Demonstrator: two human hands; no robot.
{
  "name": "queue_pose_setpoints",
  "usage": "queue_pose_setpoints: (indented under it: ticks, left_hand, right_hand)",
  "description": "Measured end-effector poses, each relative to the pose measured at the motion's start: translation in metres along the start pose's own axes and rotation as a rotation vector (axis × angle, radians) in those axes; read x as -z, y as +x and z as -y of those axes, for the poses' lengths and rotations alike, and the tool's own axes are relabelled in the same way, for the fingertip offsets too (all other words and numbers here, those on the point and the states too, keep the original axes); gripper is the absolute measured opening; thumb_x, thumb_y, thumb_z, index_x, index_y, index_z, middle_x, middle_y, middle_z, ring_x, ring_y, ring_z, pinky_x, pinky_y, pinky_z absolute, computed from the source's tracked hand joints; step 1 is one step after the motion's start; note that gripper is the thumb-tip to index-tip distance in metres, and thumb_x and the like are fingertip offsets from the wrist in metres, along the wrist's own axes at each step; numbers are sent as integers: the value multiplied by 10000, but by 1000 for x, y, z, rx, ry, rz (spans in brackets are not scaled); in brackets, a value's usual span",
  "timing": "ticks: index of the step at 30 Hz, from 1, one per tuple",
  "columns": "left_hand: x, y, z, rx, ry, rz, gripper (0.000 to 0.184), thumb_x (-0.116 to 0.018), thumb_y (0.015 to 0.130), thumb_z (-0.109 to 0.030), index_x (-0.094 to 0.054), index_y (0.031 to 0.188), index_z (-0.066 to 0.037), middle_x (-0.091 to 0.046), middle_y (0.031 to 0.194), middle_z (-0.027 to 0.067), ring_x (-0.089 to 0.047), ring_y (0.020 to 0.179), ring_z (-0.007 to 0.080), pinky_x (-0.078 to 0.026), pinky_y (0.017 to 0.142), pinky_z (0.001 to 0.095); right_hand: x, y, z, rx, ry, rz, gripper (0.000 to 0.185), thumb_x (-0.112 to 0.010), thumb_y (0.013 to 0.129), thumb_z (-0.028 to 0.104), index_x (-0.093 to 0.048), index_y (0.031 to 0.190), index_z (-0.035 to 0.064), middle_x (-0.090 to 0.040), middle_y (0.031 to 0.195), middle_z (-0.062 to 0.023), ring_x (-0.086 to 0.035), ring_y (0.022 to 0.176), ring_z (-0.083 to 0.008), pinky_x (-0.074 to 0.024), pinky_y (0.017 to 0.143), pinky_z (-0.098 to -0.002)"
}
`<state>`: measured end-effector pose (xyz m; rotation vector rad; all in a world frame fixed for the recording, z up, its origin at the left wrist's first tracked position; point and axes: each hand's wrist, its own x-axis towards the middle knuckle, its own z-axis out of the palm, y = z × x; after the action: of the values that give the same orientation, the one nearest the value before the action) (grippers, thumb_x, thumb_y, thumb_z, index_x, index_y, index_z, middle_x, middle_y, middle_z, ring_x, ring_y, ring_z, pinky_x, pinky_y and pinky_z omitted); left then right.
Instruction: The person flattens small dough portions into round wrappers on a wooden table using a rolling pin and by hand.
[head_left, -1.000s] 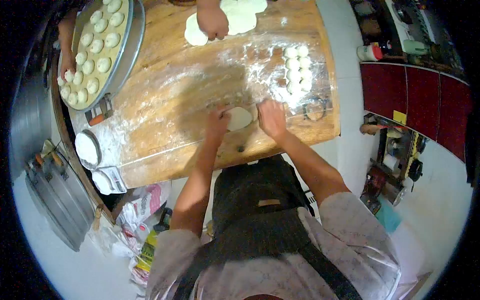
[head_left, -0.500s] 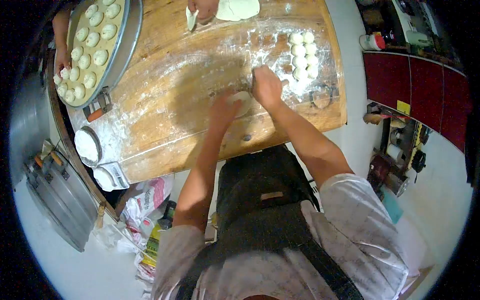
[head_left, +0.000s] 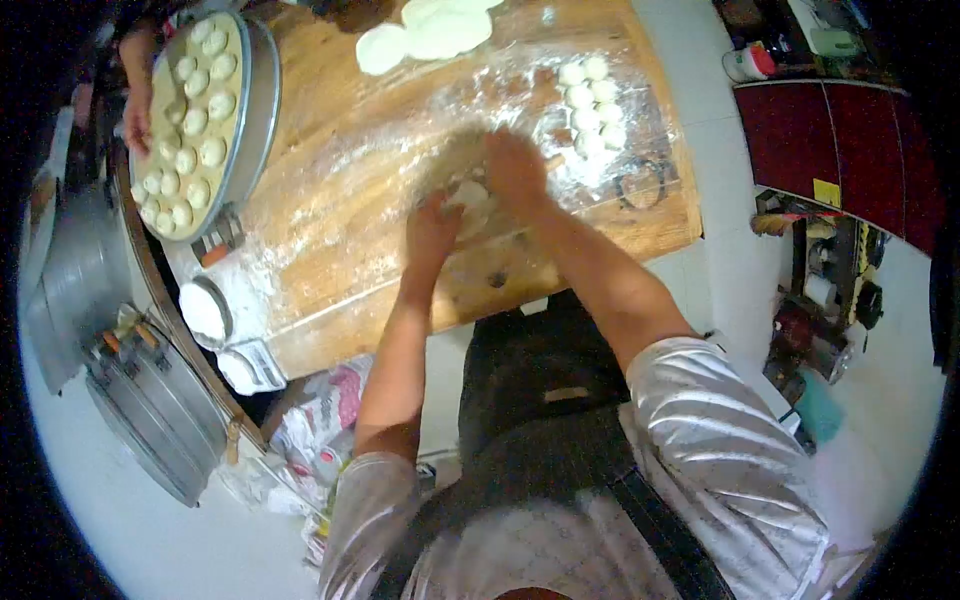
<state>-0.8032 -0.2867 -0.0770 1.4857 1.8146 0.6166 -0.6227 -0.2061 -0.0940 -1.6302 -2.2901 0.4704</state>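
A small flattened dough round [head_left: 470,204] lies on the floured board in front of me. My left hand [head_left: 432,235] is at its left edge, thumb and fingers closed on the rim. My right hand [head_left: 515,172], smeared by motion, is closed round a thin wooden rolling pin [head_left: 555,162]. Only the pin's tip shows past the hand. Several dough pieces [head_left: 592,105] sit in two rows right of that hand. Rolled dough wrappers [head_left: 440,32] lie partly overlapping at the far edge of the board.
At the left, a round steamer tray [head_left: 228,140] holds several pleated buns [head_left: 195,122]; another person's hand [head_left: 137,122] is at its edge. A bowl of flour [head_left: 204,312], a scale [head_left: 250,368] and a scraper [head_left: 217,250] are at the board's left. Large metal lids [head_left: 160,410] stand below.
The view has shifted a little. The wrapper held by the other person now lies flat beside the others, and that person's far hand has drawn back. My right hand has moved slightly over the dough.
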Motion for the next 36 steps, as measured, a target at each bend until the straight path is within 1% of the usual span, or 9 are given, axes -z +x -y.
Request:
queue_pose_setpoints:
  ticks: [3,6,8,12,15,18,24,30,36]
  left_hand:
    - [23,41,-23,-160,229,261,291,-689,895,-188,-738,1114,-4,-749,1027,220,-724,927,350,-551,877,430]
    - [11,71,-62,153,-94,248,269,-668,932,-141,-702,1159,0,-747,976,176,-713,874,301,-567,841,419]
    - [-27,81,-80,406,-1265,-84,283,-629,980,-86,-610,1254,-19,-712,973,106,-684,833,233,-576,783,353]
    - [-119,79,-120,-260,-208,212,531,-749,886,-154,-544,1375,-124,-665,1124,209,-672,1010,321,-566,793,477]
    - [-137,65,-185,-379,371,197,511,-759,834,-161,-590,1315,-122,-636,1158,234,-663,1026,381,-553,811,516]
    - [-156,71,-174,-346,464,153,438,-757,832,-212,-624,1236,-108,-625,1158,203,-651,1016,394,-550,818,503]
    - [-85,42,-114,-211,405,84,378,-743,865,-287,-639,1172,-92,-638,1170,176,-630,1032,427,-544,826,510]
    - [-74,45,-90,-358,566,-42,717,-698,900,-455,-493,1478,-84,-383,1528,363,-385,1411,517,-314,1183,584]
    - [-81,84,-81,-359,597,-56,736,-660,921,-493,-462,1542,-151,-275,1640,277,-281,1492,486,-214,1216,627]
  right_hand:
    - [-44,-69,-35,32,-125,-59,259,-566,907,142,-637,1136,44,-656,1154,-166,-622,1080,-345,-477,948,-528]
    - [-6,-112,-40,33,-194,159,292,-554,918,143,-646,1176,41,-654,1207,-194,-621,1126,-350,-478,958,-528]
    - [17,-100,-28,-37,-16,424,313,-558,935,173,-656,1198,33,-650,1226,-204,-601,1178,-337,-470,964,-537]
    - [-31,-106,-47,-61,208,304,324,-560,949,195,-659,1208,29,-642,1239,-220,-591,1182,-359,-455,982,-552]
    - [-57,-121,-48,-9,360,-22,410,-510,1005,202,-534,1380,38,-585,1315,-237,-548,1211,-413,-417,1064,-544]
    - [-77,-127,-56,36,461,-241,481,-477,1042,206,-451,1494,43,-548,1365,-248,-519,1231,-449,-392,1119,-539]
    - [27,-115,-70,300,162,-98,127,-600,829,118,-640,944,83,-555,889,-80,-560,860,-262,-428,793,-418]
    - [32,-110,-66,285,156,3,88,-593,848,117,-631,927,103,-559,889,-88,-580,898,-277,-445,816,-434]
    - [30,-106,-59,236,-24,212,169,-588,894,194,-661,1017,104,-640,1017,-95,-610,1004,-305,-462,900,-500]
